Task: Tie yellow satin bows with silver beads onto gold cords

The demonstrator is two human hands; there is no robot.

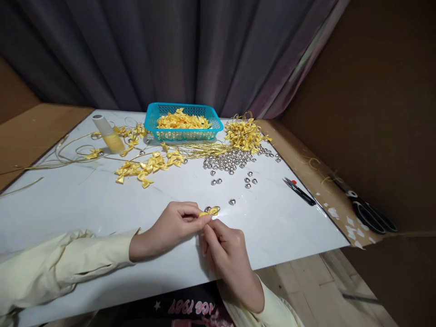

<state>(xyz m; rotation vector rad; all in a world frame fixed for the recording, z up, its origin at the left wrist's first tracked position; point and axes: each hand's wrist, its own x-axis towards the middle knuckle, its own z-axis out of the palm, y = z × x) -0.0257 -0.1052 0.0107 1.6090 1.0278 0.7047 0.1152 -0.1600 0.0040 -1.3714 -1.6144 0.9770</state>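
Note:
Near the front middle of the table, my left hand [182,222] pinches a small yellow ribbon bow [214,211] between thumb and fingers. A silver bead [207,209] sits at the bow, and a thin gold loop of cord shows beside it. My right hand [225,247] is closed just below the bow, its fingertips pressed together against the left fingertips. Whatever lies in the right fingers is hidden. One loose silver bead [232,201] lies a little beyond the hands.
A blue basket [185,136] of yellow bows stands at the back. Around it are a bottle [111,136], loose bows [150,168], gold cords [204,150], a heap of corded bows [245,134] and silver beads [228,161]. Thread snips [299,191] and scissors [369,215] lie right.

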